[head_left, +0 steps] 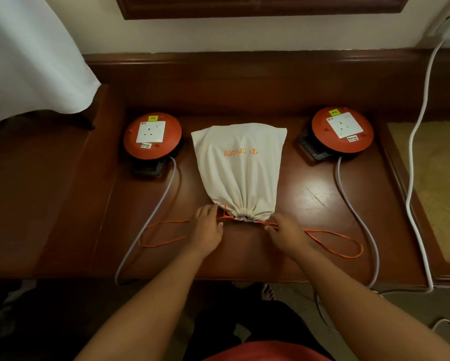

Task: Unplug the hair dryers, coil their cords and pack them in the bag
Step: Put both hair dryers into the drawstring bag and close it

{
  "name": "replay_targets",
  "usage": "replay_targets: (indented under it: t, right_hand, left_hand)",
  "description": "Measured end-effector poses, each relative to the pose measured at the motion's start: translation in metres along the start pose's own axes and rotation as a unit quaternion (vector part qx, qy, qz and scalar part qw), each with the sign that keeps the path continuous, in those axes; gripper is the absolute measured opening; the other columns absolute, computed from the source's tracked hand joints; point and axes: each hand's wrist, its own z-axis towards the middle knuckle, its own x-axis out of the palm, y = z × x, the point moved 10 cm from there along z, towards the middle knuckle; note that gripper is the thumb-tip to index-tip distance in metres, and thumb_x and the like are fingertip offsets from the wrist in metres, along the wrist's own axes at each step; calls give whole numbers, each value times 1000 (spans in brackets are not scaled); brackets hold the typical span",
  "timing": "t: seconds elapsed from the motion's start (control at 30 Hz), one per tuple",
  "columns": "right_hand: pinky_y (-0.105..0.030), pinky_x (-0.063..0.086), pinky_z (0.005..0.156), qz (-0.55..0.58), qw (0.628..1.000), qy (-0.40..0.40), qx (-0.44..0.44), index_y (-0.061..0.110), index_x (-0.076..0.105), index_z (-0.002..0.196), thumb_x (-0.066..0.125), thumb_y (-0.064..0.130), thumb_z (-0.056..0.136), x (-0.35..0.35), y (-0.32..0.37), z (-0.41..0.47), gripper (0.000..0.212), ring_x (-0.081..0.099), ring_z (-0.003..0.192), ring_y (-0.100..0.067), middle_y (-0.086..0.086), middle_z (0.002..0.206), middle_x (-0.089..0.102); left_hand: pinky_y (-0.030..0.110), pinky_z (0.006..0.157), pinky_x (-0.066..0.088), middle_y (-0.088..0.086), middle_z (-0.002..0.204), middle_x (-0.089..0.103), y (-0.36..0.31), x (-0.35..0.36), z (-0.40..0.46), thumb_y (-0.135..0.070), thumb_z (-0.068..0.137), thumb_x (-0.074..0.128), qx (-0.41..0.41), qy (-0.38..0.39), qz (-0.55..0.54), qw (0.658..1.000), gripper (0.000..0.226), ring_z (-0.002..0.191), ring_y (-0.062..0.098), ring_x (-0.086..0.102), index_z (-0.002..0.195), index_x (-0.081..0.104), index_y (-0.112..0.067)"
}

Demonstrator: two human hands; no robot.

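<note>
A cream drawstring bag with orange lettering lies flat on the wooden desk, its gathered mouth drawn tight and facing me. My left hand pinches the orange drawstring just left of the mouth. On the other side my right hand pinches the orange drawstring's right loop. Both loops trail outward over the desk. No hair dryer is visible; the bag looks filled.
Two orange extension reels with white sockets stand beside the bag, left reel and right reel. Grey cables run from them over the front edge. A white cable hangs from a wall plug at right. White curtain at left.
</note>
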Motion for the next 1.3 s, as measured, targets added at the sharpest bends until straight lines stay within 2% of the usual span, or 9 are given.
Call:
replay_targets:
  t: [0.13, 0.3, 0.47, 0.6, 0.8, 0.9, 1.07, 1.17, 1.3]
  right_hand:
    - [-41, 46, 84, 6, 1000, -25, 2, 11, 60, 99, 58, 32, 90, 3, 7, 0, 23, 54, 101, -30, -10, 103, 62]
    - [-40, 47, 78, 21, 999, -46, 9, 9, 60, 90, 53, 21, 92, 1, 5, 1, 14, 56, 93, -33, -12, 95, 64]
    - [-35, 39, 67, 68, 995, -70, -13, 9, 58, 82, 54, 13, 90, -5, 10, -1, 10, 56, 83, -30, -10, 86, 62]
    - [-35, 41, 65, 103, 990, -86, -34, 11, 57, 81, 56, 9, 86, -13, 16, -3, 6, 56, 78, -29, -4, 78, 59]
    - [-38, 46, 64, 151, 984, -96, -24, 9, 56, 79, 54, 7, 84, -18, 16, -2, 6, 57, 73, -27, -2, 72, 59]
    - [-31, 37, 59, 186, 978, -94, 13, 10, 56, 75, 54, 4, 83, -21, 12, 1, 10, 52, 68, -25, 0, 65, 54]
    - [-33, 43, 62, 178, 980, -77, 48, 16, 53, 72, 52, 3, 80, -26, -3, 7, 15, 55, 74, -27, -6, 73, 59]
    - [-37, 46, 66, 146, 986, -72, 47, 17, 51, 71, 49, 3, 79, -33, -11, 4, 16, 55, 76, -27, -4, 76, 61]
    - [-31, 36, 60, 104, 992, -66, 43, 19, 49, 69, 48, 2, 78, -37, -22, -1, 19, 52, 75, -27, -3, 75, 58]
  left_hand:
    - [42, 103, 37, 13, 131, 49, -12, -4, 8, -21, 82, 67, -8, -20, 31, 999, 62, 125, 31, 42, 138, 43, -9]
    - [44, 83, 45, 12, 110, 53, -13, -23, 0, -14, 68, 68, -2, -110, 68, 992, 46, 101, 32, 50, 113, 57, -11]
    - [38, 96, 32, 3, 115, 57, -18, 3, 1, -24, 88, 57, 40, -16, 97, 994, 28, 113, 26, 49, 115, 59, -17]
    - [36, 97, 29, 1, 110, 60, -18, 8, 6, -24, 93, 52, 22, -1, 92, 996, 19, 113, 23, 48, 109, 62, -19]
    - [40, 81, 40, 12, 97, 63, -17, 7, 10, -11, 89, 54, 8, 4, -10, 1000, 9, 95, 33, 56, 92, 62, -8]
    - [40, 72, 38, 20, 91, 60, -17, 7, 11, -5, 88, 52, 0, 13, -58, 998, 7, 88, 37, 56, 87, 57, 0]
    - [41, 77, 37, 19, 95, 59, -11, 3, 14, -11, 88, 49, 16, 33, 47, 998, 11, 91, 37, 56, 89, 54, -1]
    - [44, 73, 39, 22, 90, 58, -1, -2, 15, -7, 86, 51, 32, 28, 49, 998, 8, 85, 39, 55, 85, 52, 1]
    - [42, 68, 39, 24, 84, 56, 6, -9, 13, -1, 82, 52, 42, 30, 41, 998, 4, 78, 40, 54, 78, 50, 0]
